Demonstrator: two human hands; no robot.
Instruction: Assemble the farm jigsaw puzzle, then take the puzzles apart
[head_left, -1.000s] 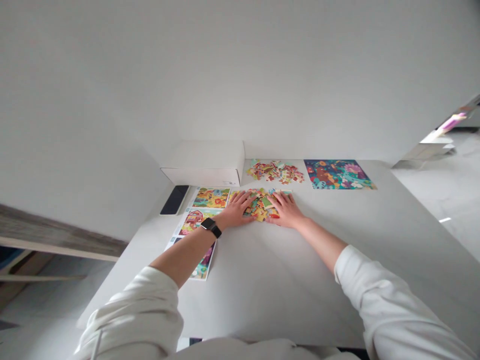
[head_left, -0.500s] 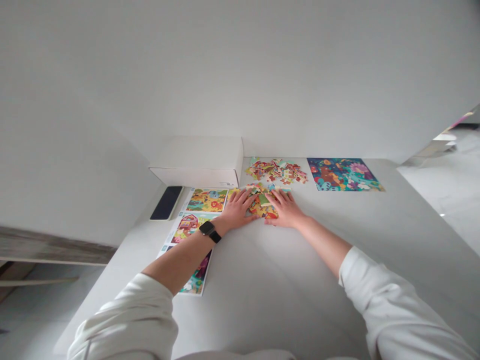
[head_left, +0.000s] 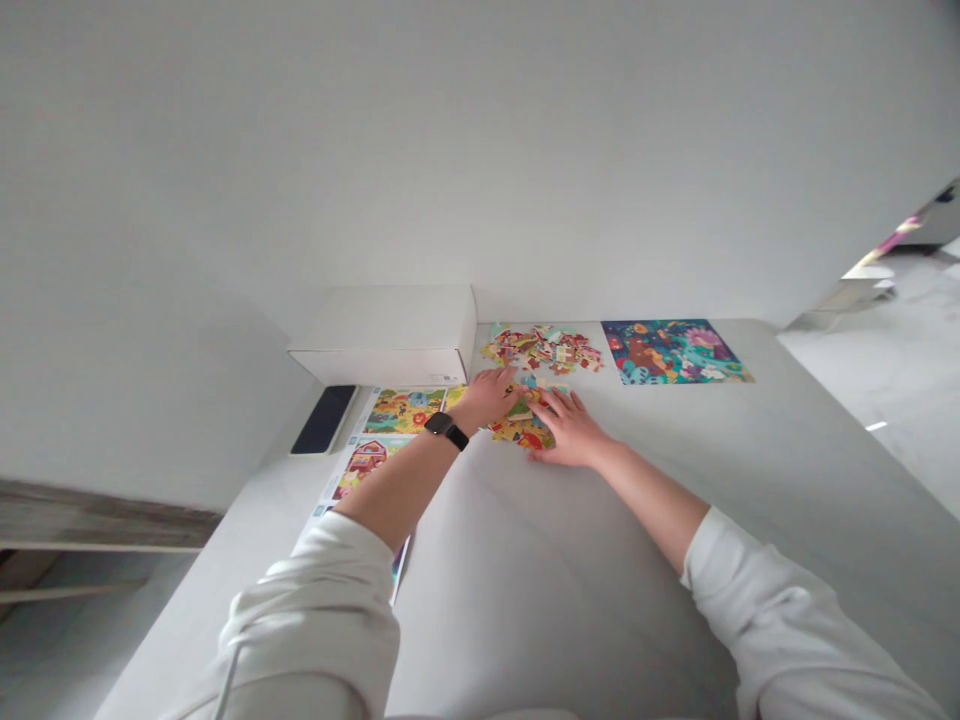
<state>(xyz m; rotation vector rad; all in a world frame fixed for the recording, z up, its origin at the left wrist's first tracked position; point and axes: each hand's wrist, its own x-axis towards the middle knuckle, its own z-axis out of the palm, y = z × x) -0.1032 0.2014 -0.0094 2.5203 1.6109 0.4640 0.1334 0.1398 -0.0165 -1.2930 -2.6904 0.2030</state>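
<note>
My left hand (head_left: 484, 398), with a black watch (head_left: 446, 430) on its wrist, reaches over the left side of a yellow puzzle (head_left: 517, 432) made of interlocking pieces. Its fingers are stretched out and partly hide the pieces beneath. On the right edge of the same puzzle rests my right hand (head_left: 571, 430), fingers spread and apart from the thumb. A small green patch shows between the two hands. Behind them lies a heap of loose puzzle pieces (head_left: 547, 347), mostly red and yellow.
A white box (head_left: 390, 320) stands against the wall at the back left, with a phone (head_left: 324, 420) in front of it. Picture sheets (head_left: 405, 411) lie partly under my left forearm. A dark blue finished picture (head_left: 675, 352) lies at the back right of the white table (head_left: 600, 570).
My left hand has moved up and to the right across the puzzle, toward the loose heap. The right hand stays at the puzzle's right edge. The camera view has shifted slightly.
</note>
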